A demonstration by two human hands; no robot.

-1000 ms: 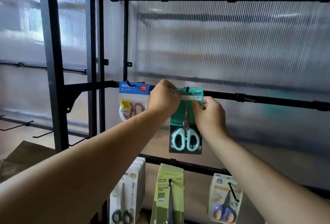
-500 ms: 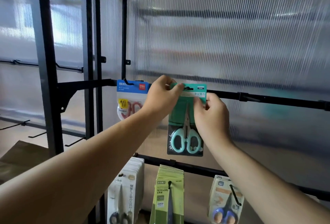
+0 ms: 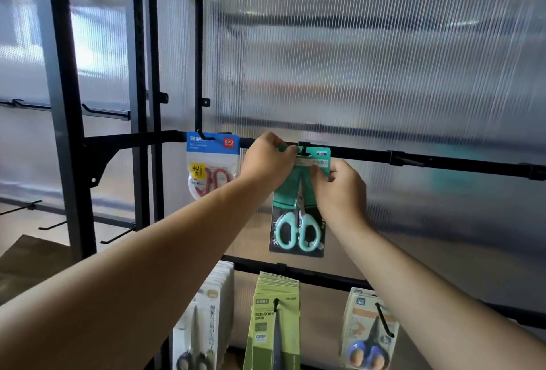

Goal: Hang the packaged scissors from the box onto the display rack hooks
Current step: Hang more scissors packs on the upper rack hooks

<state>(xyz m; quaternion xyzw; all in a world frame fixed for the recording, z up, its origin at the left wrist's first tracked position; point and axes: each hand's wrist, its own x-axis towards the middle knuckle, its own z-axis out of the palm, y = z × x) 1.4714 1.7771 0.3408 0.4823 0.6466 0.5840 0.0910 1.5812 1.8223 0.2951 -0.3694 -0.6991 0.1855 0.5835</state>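
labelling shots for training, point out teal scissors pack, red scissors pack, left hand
teal scissors pack [image 3: 298, 232]: head view, handles
red scissors pack [image 3: 211, 145]: head view, blue header
left hand [image 3: 266, 163]: head view, back of hand

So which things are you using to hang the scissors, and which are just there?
In the job: teal scissors pack, left hand and right hand pinching its top, black hook.
Just there, already hung: red scissors pack, white packs, green packs, blue-handled pack.

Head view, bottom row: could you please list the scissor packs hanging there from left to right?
White pack with black-handled scissors → green pack → pack with blue-handled scissors.
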